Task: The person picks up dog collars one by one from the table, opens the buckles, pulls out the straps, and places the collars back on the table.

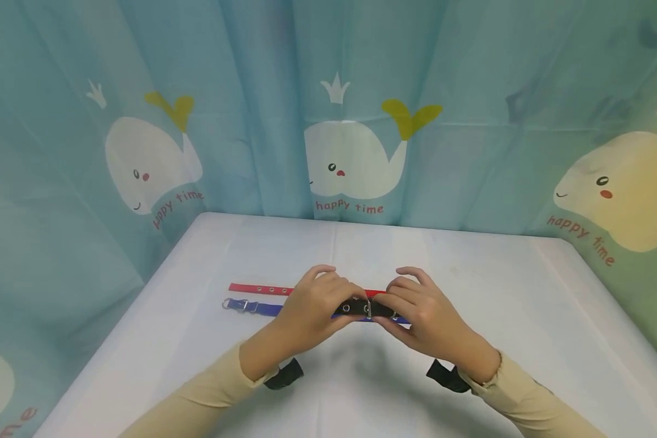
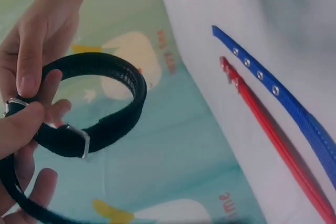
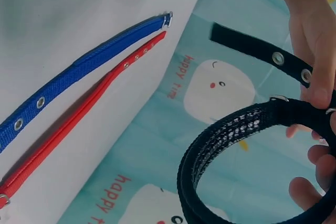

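Head view shows both of my hands meeting over the middle of the table (image 1: pixel 514 292), holding a black collar (image 1: pixel 364 309) just above the cloth: my left hand (image 1: pixel 312 307) pinches the strap on one side of the metal buckle (image 1: pixel 368 308) and my right hand (image 1: pixel 418 313) pinches it on the other, fingers curled round the webbing. From the left wrist view the black collar (image 2: pixel 100 103) is already bent into a closed loop, with the strap passed through a metal keeper, and from the right wrist view a free tail with eyelets (image 3: pixel 262 51) sticks out past my fingers, so I judge the fastening as nearly made, though I cannot tell whether the pin sits in a hole. Behind my hands a red collar (image 1: pixel 260 289) and a blue collar (image 1: pixel 252 306) lie flat, straight and unbuckled, side by side on the cloth; those two look untouched. No box, tray or other container shows in any view, so nothing is held in one; the whale-print curtain (image 1: pixel 356 158) hangs behind the table
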A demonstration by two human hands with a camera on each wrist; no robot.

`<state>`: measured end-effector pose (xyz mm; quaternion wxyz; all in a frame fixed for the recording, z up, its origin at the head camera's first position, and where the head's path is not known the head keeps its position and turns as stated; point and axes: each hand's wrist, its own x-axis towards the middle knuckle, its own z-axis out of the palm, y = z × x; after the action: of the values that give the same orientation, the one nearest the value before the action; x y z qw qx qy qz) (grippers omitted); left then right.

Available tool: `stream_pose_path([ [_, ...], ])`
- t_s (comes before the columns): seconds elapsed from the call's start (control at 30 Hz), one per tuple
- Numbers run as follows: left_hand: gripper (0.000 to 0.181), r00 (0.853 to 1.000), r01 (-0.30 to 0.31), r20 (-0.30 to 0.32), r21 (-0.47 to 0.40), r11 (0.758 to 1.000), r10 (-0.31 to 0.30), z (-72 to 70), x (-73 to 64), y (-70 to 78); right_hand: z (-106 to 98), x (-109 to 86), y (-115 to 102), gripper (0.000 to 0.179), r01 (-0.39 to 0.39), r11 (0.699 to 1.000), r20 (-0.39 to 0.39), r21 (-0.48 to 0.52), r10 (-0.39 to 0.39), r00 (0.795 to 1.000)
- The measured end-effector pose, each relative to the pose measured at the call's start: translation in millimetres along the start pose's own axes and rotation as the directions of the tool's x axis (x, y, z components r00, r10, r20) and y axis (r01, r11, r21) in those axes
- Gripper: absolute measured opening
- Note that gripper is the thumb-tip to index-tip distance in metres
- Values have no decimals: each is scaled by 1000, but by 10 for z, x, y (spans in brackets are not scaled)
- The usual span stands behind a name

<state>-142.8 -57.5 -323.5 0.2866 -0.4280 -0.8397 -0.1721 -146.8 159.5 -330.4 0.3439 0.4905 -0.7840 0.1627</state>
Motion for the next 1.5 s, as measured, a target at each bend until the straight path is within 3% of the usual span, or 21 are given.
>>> stream_pose_path([
  [0.3, 22, 999, 41, -34, 9, 999, -40, -7, -20, 10, -1, 0, 3, 40, 5, 999, 2, -38, -5, 1000],
  [0.6, 21, 998, 51, -27, -69, 996, -53, 27, 4, 65, 69, 1, 0, 38, 37, 999, 15, -31, -37, 999],
  [0.73, 18, 999, 33, -33, -76, 997, -36, 29, 23, 84, 90, -8, 14, 35, 41, 999, 25, -19, -40, 999],
  [0.87, 15, 999, 19, -28, -53, 998, -21, 40, 24, 89, 95, -28, 27, 13, 37, 999, 71, -7, -37, 997],
  [1.07, 16, 999, -27, -38, -17, 1000, 26, 60, 12, 78, 76, -61, 39, 21, 47, 999, 112, -13, -45, 993],
  [1.33, 14, 989, -118, -85, 67, 991, 124, 131, -17, 39, 77, -39, -19, 13, 84, 996, 76, -15, -83, 994],
  [1.5, 16, 984, -124, -119, 60, 991, 130, 178, -42, 18, 90, -34, -59, 17, 57, 998, 63, 5, -57, 996],
])
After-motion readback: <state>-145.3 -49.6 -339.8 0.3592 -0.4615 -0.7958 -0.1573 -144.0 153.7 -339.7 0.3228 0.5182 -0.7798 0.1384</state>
